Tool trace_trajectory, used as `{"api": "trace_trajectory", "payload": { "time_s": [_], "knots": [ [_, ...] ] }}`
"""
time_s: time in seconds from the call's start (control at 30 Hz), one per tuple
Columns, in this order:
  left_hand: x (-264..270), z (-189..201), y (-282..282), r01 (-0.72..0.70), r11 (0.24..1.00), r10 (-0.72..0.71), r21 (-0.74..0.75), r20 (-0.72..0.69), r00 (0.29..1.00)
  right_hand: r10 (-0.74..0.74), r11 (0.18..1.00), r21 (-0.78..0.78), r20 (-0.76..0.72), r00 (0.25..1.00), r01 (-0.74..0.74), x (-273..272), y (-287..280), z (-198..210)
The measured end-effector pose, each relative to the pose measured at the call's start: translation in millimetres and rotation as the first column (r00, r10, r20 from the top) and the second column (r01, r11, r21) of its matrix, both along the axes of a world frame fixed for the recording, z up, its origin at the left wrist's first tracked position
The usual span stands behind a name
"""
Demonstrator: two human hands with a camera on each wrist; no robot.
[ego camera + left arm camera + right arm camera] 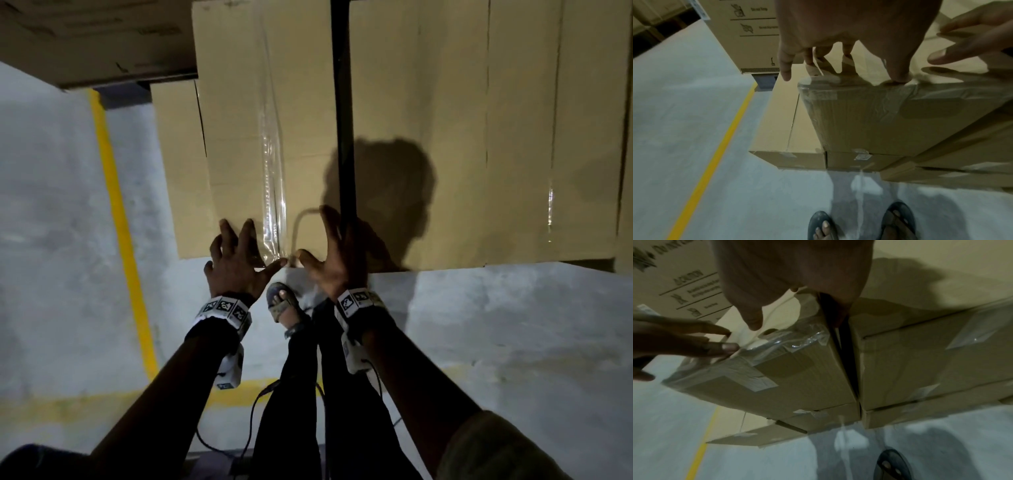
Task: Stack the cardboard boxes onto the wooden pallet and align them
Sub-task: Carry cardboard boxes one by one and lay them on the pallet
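A taped cardboard box (239, 137) lies on top of a stack, with a second box (479, 137) beside it on the right and a narrow dark gap (344, 137) between them. My left hand (239, 253) rests with spread fingers on the left box's top at its near edge; in the left wrist view its thumb (898, 76) touches the taped edge of that box (859, 123). My right hand (329, 257) is spread over the same box's near right corner, beside the gap. The right wrist view shows its fingers (840, 311) at the gap's mouth. No wooden pallet shows.
A lower box (181, 154) juts out left beneath the top one. A tall printed carton (748, 35) stands behind on the left. A yellow line (116, 212) runs along the grey concrete floor (496, 342). My sandalled feet (898, 222) stand just before the stack.
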State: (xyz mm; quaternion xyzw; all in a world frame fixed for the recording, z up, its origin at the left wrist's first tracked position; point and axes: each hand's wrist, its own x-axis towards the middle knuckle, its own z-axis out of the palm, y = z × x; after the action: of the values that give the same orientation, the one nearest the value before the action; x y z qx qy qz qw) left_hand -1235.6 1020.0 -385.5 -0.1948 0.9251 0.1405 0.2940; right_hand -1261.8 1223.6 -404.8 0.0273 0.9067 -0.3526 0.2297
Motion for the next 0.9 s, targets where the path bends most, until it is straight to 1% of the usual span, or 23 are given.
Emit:
{"api": "trace_trajectory", "payload": {
  "time_s": [0.07, 0.1, 0.17, 0.2, 0.27, 0.3, 0.37, 0.43, 0.5, 0.53, 0.6, 0.63, 0.67, 0.7, 0.8, 0.9],
  "knots": [
    [5, -2, 2, -0.015, 1.0, 0.016, 0.003, -0.031, 0.999, 0.012, 0.997, -0.082, -0.069, 0.998, -0.017, -3, 0, -10],
    [7, -4, 2, -0.017, 1.0, 0.017, 0.001, -0.045, 0.999, 0.014, 0.995, -0.093, -0.095, 0.995, -0.023, -4, 1, -14],
    [6, -8, -2, -0.047, 0.999, 0.048, 0.015, -0.056, 0.997, 0.041, 0.999, -0.026, -0.113, 0.993, -0.044, -7, 4, -19],
    [5, -13, -7, -0.083, 0.996, 0.085, 0.039, -0.045, 0.995, 0.073, 0.997, 0.028, -0.113, 0.991, -0.071, -9, 5, -18],
    [-4, -23, -18, -0.163, 0.977, 0.167, 0.134, -0.019, 0.986, 0.097, 0.99, 0.107, -0.096, 0.991, -0.087, -11, 7, -13],
    [-8, -28, -25, -0.187, 0.962, 0.196, 0.198, -0.023, 0.98, 0.091, 0.989, 0.123, -0.081, 0.993, -0.08, -11, 7, -12],
    [-18, -32, -36, -0.181, 0.947, 0.202, 0.266, -0.053, 0.978, 0.075, 0.984, 0.165, -0.045, 0.996, -0.067, -12, 5, -6],
    [-30, -28, -44, -0.141, 0.951, 0.168, 0.276, -0.077, 0.983, 0.067, 0.97, 0.239, -0.049, 0.997, -0.054, -15, 3, 1],
    [-39, -21, -50, -0.085, 0.958, 0.117, 0.273, -0.105, 0.988, 0.07, 0.964, 0.266, -0.143, 0.987, -0.03, -15, 0, 11],
    [-42, -16, -53, -0.05, 0.96, 0.089, 0.276, -0.132, 0.987, 0.054, 0.975, 0.223, -0.195, 0.979, -0.009, -15, -3, 17],
    [-49, -7, -58, -0.005, 0.956, 0.066, 0.294, -0.2, 0.978, -0.033, 0.997, 0.061, -0.28, 0.959, 0.052, -19, -6, 29],
    [-51, -1, -59, 0.001, 0.953, 0.073, 0.304, -0.231, 0.97, -0.057, 0.997, 0.035, -0.321, 0.945, 0.072, -22, -10, 35],
    [-52, 5, -60, -0.006, 0.949, 0.09, 0.314, -0.255, 0.963, -0.058, 0.994, 0.064, -0.348, 0.936, 0.085, -26, -13, 40],
    [-53, 12, -61, -0.021, 0.944, 0.118, 0.33, -0.278, 0.953, -0.056, 0.99, 0.103, -0.35, 0.935, 0.098, -30, -17, 45],
    [-51, 38, -62, -0.077, 0.933, 0.193, 0.35, -0.309, 0.931, -0.068, 0.974, 0.189, -0.291, 0.954, 0.127, -37, -29, 60],
    [-44, 74, -69, -0.085, 0.955, 0.178, 0.283, -0.321, 0.93, -0.101, 0.972, 0.186, -0.227, 0.969, 0.145, -37, -34, 87]
  ]
}}
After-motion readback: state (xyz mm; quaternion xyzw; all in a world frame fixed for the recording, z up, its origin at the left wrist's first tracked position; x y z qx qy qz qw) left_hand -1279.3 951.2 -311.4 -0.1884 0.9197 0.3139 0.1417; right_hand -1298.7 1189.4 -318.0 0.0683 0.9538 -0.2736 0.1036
